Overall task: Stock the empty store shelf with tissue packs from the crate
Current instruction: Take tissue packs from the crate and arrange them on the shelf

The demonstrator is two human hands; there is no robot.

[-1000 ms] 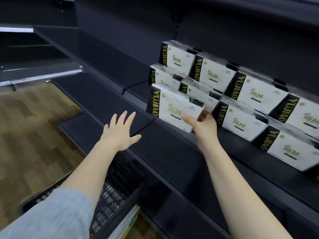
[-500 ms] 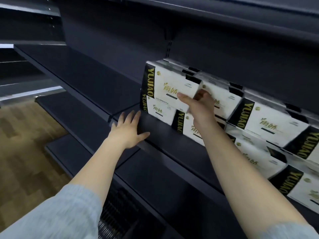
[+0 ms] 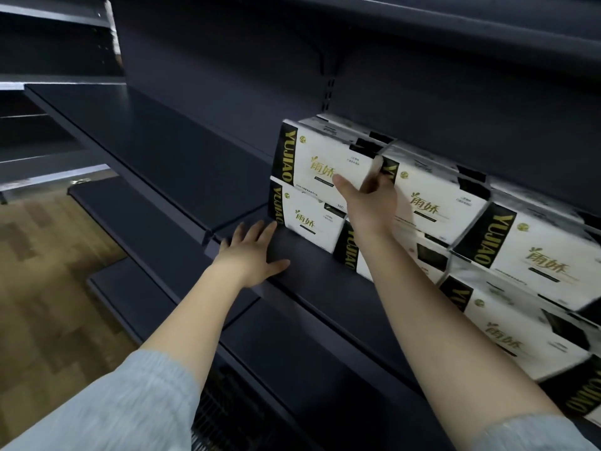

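Currently, a white tissue pack (image 3: pixel 325 157) with a black band and gold lettering is gripped at its lower right corner by the right hand (image 3: pixel 369 203); the thumb is laid across the front face and the fingers are curled behind the pack's right end. The pack is positioned at the left end of the upper row, directly on top of the lower-row pack (image 3: pixel 305 216), with its black band aligned above the band beneath it. Its right end is set against the neighbouring upper pack (image 3: pixel 432 196).

The left hand (image 3: pixel 252 255) is laid flat on the dark shelf (image 3: pixel 182 157), fingers straight and spread, just in front of the lower-row pack; nothing is held in it. The fingertips are seen just beside that pack's lower left corner; contact cannot be confirmed.

Further packs (image 3: pixel 536 255) are stacked in two rows along the shelf to the right, all with printed faces turned outward. The shelf surface to the left of the stack is bare. Below the shelf edge, part of a dark crate (image 3: pixel 221 415) with a slotted wall is visible between the forearms. A wood-patterned floor (image 3: pixel 42 288) is visible at the left.
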